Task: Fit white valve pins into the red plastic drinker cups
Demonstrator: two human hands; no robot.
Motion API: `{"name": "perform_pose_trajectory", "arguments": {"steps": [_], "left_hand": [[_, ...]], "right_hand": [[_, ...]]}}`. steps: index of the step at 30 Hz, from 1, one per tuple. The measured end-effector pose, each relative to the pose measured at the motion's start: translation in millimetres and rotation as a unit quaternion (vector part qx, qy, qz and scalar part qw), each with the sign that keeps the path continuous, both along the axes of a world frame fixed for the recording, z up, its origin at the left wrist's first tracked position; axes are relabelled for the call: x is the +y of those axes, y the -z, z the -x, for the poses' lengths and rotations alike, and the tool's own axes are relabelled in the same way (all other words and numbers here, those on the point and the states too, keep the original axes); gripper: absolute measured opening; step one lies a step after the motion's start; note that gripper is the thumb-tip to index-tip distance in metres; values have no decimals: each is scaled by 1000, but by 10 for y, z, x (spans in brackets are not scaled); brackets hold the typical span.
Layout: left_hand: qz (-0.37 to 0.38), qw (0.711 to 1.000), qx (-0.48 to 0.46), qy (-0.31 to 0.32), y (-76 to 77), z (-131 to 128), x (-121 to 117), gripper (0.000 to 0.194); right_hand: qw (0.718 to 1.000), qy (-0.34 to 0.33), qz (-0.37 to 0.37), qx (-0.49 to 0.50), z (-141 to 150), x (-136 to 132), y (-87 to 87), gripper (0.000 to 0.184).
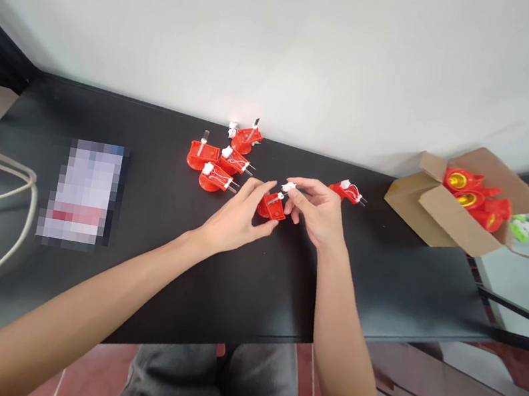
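A red plastic housing point(272, 207) with a metal prong on it sits on the black tabletop between my hands. My left hand point(243, 218) grips it, thumb at the near side and fingers at the far side. Just above its right end, my right hand point(316, 208) pinches a small white plastic part point(288, 187) between thumb and fingertips. Several similar red housings with white parts, thin wires and metal prongs lie to the left, one of them point(216, 178) close to my left hand. Another red housing point(348, 192) lies just beyond my right hand.
An open cardboard box point(412, 206) holding red and yellow pieces point(477, 200) stands at the right end of the black table point(154, 281). A pixelated flat object point(82, 194) and a white cable point(28, 213) are on the left. Behind the table rises a white wall point(290, 47).
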State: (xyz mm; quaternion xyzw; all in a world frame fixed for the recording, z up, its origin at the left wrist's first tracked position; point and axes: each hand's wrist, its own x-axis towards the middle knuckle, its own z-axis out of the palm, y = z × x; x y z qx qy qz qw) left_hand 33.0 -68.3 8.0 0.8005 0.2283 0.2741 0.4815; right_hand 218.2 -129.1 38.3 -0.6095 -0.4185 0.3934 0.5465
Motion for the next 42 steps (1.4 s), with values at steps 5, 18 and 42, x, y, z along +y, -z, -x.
{"name": "perform_pose_trajectory", "arguments": {"steps": [5, 18, 42], "left_hand": [[8, 1000, 2, 2, 2, -10, 7, 62], [18, 1000, -5, -2, 7, -16, -18, 64], [-17, 1000, 18, -9, -43, -14, -35, 41]], "right_hand": [[1000, -23, 2, -14, 9, 4, 27, 21], [997, -22, 30, -74, 45, 25, 105, 21], [997, -30, 40, -59, 58, 17, 94, 22]]}}
